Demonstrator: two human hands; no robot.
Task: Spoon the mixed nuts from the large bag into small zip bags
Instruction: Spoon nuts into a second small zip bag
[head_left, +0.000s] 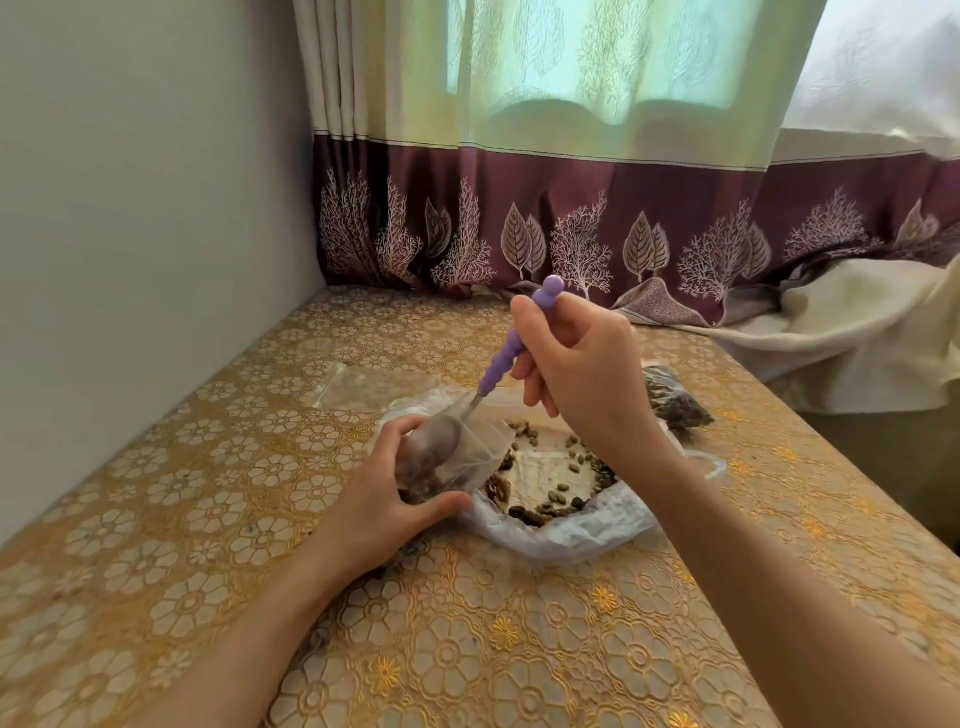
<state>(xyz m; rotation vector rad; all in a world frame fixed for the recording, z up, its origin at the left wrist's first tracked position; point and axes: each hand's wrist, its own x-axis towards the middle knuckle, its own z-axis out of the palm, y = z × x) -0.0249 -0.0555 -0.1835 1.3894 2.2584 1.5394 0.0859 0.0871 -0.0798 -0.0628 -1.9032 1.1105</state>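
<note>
The large bag (571, 535) lies open on the table, with mixed nuts (558, 499) scattered thinly inside. My left hand (395, 493) grips a small zip bag (441, 457) partly filled with nuts, held over the large bag's left edge. My right hand (576, 364) holds a spoon with a purple beaded handle (506, 353). The spoon's metal bowl is inside the mouth of the small bag.
A filled small zip bag (675, 400) lies behind my right wrist. An empty clear zip bag (363, 387) lies flat behind the large bag. The table carries a gold floral cloth (208, 519); a wall stands left, a curtain (571, 234) behind, and a white cloth (831, 332) at the right.
</note>
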